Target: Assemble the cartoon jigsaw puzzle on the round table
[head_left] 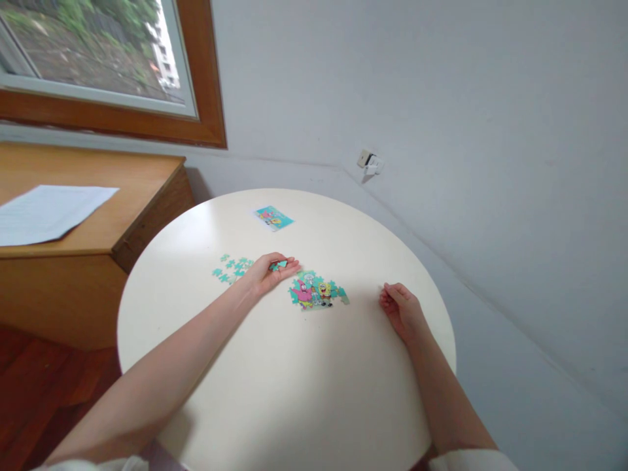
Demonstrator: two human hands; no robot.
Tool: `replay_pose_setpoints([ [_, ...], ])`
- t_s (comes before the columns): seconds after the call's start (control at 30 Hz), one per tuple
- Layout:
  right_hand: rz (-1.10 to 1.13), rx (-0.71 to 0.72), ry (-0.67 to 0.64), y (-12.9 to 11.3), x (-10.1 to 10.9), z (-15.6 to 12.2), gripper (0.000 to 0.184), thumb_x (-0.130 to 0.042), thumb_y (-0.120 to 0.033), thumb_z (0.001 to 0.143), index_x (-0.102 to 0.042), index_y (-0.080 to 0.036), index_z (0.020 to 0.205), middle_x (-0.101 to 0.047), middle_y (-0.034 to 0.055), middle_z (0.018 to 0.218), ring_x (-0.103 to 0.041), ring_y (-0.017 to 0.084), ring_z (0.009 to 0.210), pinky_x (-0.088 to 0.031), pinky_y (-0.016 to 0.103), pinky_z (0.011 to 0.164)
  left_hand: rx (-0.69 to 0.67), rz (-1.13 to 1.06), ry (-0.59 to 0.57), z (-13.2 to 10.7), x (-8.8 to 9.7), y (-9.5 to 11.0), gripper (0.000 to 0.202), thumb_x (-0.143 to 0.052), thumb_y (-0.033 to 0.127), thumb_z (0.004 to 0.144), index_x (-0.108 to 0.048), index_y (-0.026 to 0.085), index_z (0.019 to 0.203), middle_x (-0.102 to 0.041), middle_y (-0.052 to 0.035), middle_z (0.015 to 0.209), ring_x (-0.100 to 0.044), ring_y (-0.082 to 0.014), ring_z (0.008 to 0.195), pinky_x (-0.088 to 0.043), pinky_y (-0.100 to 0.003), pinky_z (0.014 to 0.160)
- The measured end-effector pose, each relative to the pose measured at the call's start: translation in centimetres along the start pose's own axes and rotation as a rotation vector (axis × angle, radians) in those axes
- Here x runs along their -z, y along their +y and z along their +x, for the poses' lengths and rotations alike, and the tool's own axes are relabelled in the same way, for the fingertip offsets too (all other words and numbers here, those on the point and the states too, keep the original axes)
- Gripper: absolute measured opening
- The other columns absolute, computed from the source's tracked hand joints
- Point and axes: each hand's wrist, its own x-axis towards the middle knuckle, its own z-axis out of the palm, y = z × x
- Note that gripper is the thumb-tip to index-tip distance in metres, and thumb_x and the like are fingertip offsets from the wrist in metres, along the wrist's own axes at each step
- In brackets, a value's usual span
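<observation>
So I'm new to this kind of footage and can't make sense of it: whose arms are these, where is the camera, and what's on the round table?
There is no machine here. The one picture comes from a camera worn on a person's head, looking forward and down, so the two bare arms coming in from the bottom are that person's own. They rest on a round white table in the corner of a room.

In the middle lies a partly assembled cartoon puzzle. To its left is a scatter of loose teal pieces, and farther back a small picture card.

The left hand lies by the loose pieces and pinches one teal piece at its fingertips. The right hand rests loosely curled on the table right of the puzzle; whether it holds anything cannot be seen.

Off to the left stands a wooden desk with a sheet of paper, under a window.
</observation>
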Motion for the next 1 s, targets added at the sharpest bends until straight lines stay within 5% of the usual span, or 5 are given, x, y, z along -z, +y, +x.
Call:
replay_pose_setpoints([
  [0.23,-0.017,0.016,-0.004,0.07,-0.01,0.01,0.034,-0.084,-0.035,0.048,-0.055,-0.018,0.053,-0.054,-0.0029,0.051,-0.047,0.006,0.048,-0.04,0.018,0.043,-0.006,0.02,-0.013,-0.21,0.03,0.22,0.011,-0.045,0.001,0.074,-0.051,0.01,0.074,-0.059,-0.0103,0.064,-0.062,-0.016,0.056,-0.056,-0.029,0.057],
  [0.43,-0.007,0.001,0.01,-0.05,-0.12,-0.1,0.035,-0.086,-0.036,0.044,-0.056,-0.017,0.053,-0.054,-0.0032,0.051,-0.047,0.005,0.048,-0.04,0.016,0.043,0.003,0.032,-0.121,-0.53,-0.06,0.4,0.019,-0.042,0.008,0.081,-0.044,0.014,0.064,-0.046,0.0006,0.05,-0.035,-0.006,0.035,-0.032,-0.016,0.032],
  [0.8,-0.017,-0.001,0.0,0.05,0.17,0.09,0.035,-0.085,-0.035,0.045,-0.056,-0.018,0.054,-0.055,-0.0029,0.051,-0.048,0.006,0.048,-0.041,0.018,0.044,0.016,0.057,-0.107,-0.04,0.1,0.22,0.037,-0.043,0.019,0.091,-0.032,0.017,0.056,-0.02,0.0104,0.042,-0.019,-0.0031,0.029,-0.014,-0.014,0.03],
  [1.0,-0.001,-0.005,0.024,0.19,0.28,0.21,0.035,-0.086,-0.034,0.044,-0.057,-0.018,0.053,-0.056,-0.0029,0.051,-0.049,0.005,0.048,-0.041,0.016,0.043,-0.004,0.051,-0.053,-0.08,0.09,0.52,0.041,-0.028,0.025,0.096,-0.033,0.018,0.057,-0.015,0.0107,0.039,-0.018,-0.0044,0.027,-0.012,-0.015,0.03],
])
